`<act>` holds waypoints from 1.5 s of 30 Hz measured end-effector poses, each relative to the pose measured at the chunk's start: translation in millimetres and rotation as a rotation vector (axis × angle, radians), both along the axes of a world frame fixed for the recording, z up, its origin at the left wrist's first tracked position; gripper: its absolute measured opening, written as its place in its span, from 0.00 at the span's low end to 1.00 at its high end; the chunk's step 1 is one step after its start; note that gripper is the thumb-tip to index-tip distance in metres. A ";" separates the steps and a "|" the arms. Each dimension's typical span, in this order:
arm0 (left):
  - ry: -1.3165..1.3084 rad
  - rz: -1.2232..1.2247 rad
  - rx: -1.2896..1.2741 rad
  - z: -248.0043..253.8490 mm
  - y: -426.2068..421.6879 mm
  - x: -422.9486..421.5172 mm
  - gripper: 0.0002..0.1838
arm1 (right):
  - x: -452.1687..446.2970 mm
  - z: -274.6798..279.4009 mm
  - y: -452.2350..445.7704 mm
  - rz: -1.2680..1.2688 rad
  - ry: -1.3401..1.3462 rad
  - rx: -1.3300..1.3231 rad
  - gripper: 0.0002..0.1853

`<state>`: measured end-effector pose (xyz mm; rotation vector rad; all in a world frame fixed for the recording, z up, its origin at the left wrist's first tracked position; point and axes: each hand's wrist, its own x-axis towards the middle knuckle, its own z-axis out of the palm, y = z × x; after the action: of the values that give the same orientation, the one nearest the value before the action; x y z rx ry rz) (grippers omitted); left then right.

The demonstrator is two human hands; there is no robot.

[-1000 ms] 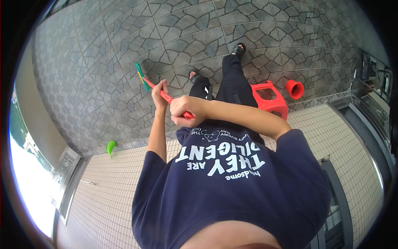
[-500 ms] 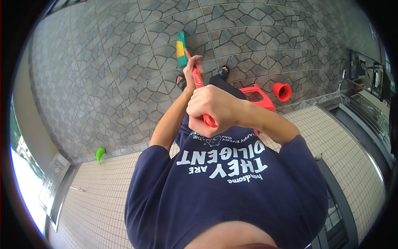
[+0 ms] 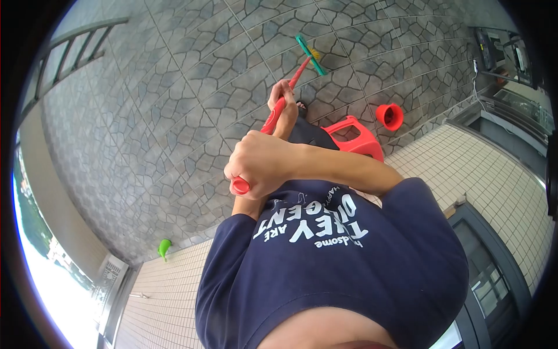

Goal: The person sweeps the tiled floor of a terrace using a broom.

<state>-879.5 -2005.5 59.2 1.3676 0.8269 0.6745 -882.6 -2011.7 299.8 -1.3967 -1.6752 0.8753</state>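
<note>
The right hand [image 3: 258, 164] is farthest left, with its fingers curled tight around the top end of the broom [image 3: 272, 120]. From there, the broom's long red stick [image 3: 300, 72] slants up and to the right. Next comes the left hand [image 3: 281, 98], fingers bent around the stick. Of the 2 hands, it is nearer the green head [image 3: 310, 54], which is out past its fingertips.

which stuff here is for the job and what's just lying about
In use:
red-handled broom with green head, in left hand and right hand

Apparently lying about:
red plastic stool
round red plastic container
bright green object, too small to identify
</note>
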 end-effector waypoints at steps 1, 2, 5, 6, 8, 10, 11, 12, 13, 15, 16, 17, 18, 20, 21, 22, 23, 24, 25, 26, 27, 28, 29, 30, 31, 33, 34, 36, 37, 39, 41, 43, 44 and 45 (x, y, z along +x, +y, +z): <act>0.019 -0.049 0.033 5.5 1.3 -8.9 0.14 | -2.0 5.5 -9.6 -0.044 0.020 0.081 0.13; 0.041 -0.094 0.070 11.5 3.4 -22.3 0.13 | -6.0 13.4 -18.3 -0.066 0.074 0.133 0.12; 0.188 -0.273 0.229 50.7 26.4 -80.0 0.05 | -22.4 38.5 -28.2 -0.061 0.249 0.283 0.12; 0.239 -0.291 0.240 58.9 34.7 -102.9 0.05 | -31.8 42.8 -27.6 -0.034 0.315 0.310 0.12; 0.179 -0.256 0.441 64.3 52.9 -153.5 0.05 | -52.4 51.8 -23.1 0.101 0.347 0.262 0.12; 0.236 -0.204 0.484 73.4 72.8 -205.7 0.04 | -81.3 59.7 -10.0 0.173 0.416 0.282 0.12; 0.265 -0.138 0.530 70.3 82.3 -233.6 0.04 | -93.6 62.6 -2.3 0.213 0.414 0.252 0.14; 0.308 -0.121 0.435 70.2 92.8 -261.1 0.04 | -107.4 63.6 5.9 0.247 0.412 0.220 0.15; 0.373 -0.094 0.588 81.3 107.0 -285.6 0.04 | -122.4 59.4 14.4 0.258 0.449 0.225 0.16; 0.424 -0.049 0.716 89.5 133.4 -329.8 0.04 | -148.0 50.7 34.6 0.326 0.502 0.225 0.16; 0.465 -0.047 0.749 87.1 149.6 -353.3 0.03 | -161.6 41.3 46.5 0.356 0.515 0.222 0.16; 0.484 -0.049 0.753 73.6 166.6 -378.1 0.04 | -178.4 25.0 60.1 0.344 0.546 0.223 0.16; 0.534 -0.026 0.746 58.4 182.6 -400.3 0.06 | -194.8 5.1 74.0 0.337 0.582 0.218 0.17; 0.727 -0.114 0.592 25.1 214.2 -440.7 0.10 | -219.9 -47.8 102.7 0.356 0.508 0.071 0.16; 0.747 -0.107 0.547 13.7 224.1 -455.3 0.11 | -237.3 -76.1 113.3 0.321 0.518 0.051 0.16; 0.748 -0.079 0.596 -11.0 228.6 -475.7 0.11 | -253.2 -98.6 120.6 0.282 0.528 0.032 0.16; 0.748 -0.052 0.644 -42.4 229.9 -494.2 0.11 | -265.6 -117.0 122.9 0.292 0.518 0.068 0.16; 0.750 -0.027 0.691 -58.2 233.1 -501.0 0.11 | -276.8 -132.7 123.9 0.300 0.511 0.106 0.15; 0.798 -0.143 0.617 -54.3 237.6 -498.4 0.10 | -279.1 -134.1 129.2 0.308 0.506 0.145 0.15; 0.845 -0.263 0.540 -51.2 238.2 -494.7 0.09 | -273.8 -136.5 131.0 0.328 0.472 0.112 0.15; 0.745 -0.204 0.608 -54.5 231.9 -486.8 0.09 | -263.7 -133.0 127.0 0.343 0.438 0.076 0.15; 0.650 -0.254 0.576 -57.3 231.2 -472.9 0.09 | -251.9 -128.9 120.0 0.354 0.406 0.038 0.15; 0.553 -0.273 0.570 -60.5 227.8 -456.9 0.09 | -238.1 -125.0 110.7 0.280 0.397 0.080 0.16; 0.452 -0.300 0.568 -53.2 223.2 -431.8 0.09 | -225.3 -115.4 100.7 0.230 0.461 -0.004 0.16; 0.420 -0.294 0.498 -53.8 215.6 -405.6 0.10 | -209.8 -99.0 91.4 0.167 0.517 -0.075 0.16; 0.385 -0.366 0.543 -51.8 197.3 -351.6 0.19 | -176.7 -51.7 70.6 0.076 0.491 -0.116 0.17; 0.276 -0.363 0.423 -50.7 184.7 -323.2 0.21 | -162.0 -23.4 61.6 0.061 0.434 -0.036 0.18; 0.084 -0.343 0.174 -47.6 154.6 -270.3 0.25 | -136.7 14.0 44.1 0.052 0.318 0.120 0.18; 0.033 -0.344 0.149 -44.8 140.5 -244.9 0.25 | -125.0 8.2 34.8 -0.003 0.275 0.178 0.18; 0.006 -0.344 0.226 -37.0 113.7 -193.5 0.25 | -104.8 22.2 16.2 -0.077 0.241 0.036 0.16; 0.019 -0.331 0.336 -29.9 88.1 -150.1 0.26 | -87.5 11.3 7.8 -0.097 0.083 0.095 0.14; 0.034 -0.357 0.391 -19.9 68.9 -127.6 0.26 | -86.1 19.2 -2.9 -0.098 -0.044 0.157 0.14; 0.042 -0.389 0.402 -17.1 60.9 -119.9 0.26 | -89.4 23.4 -10.2 -0.094 -0.101 0.181 0.13; 0.028 -0.452 0.367 -4.2 58.7 -113.1 0.27 | -91.0 41.8 -16.9 -0.116 -0.087 0.111 0.13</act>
<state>-992.6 -1946.8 55.0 1.8249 0.3973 0.4628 -973.5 -2028.6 341.6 -1.4585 -1.6627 0.6550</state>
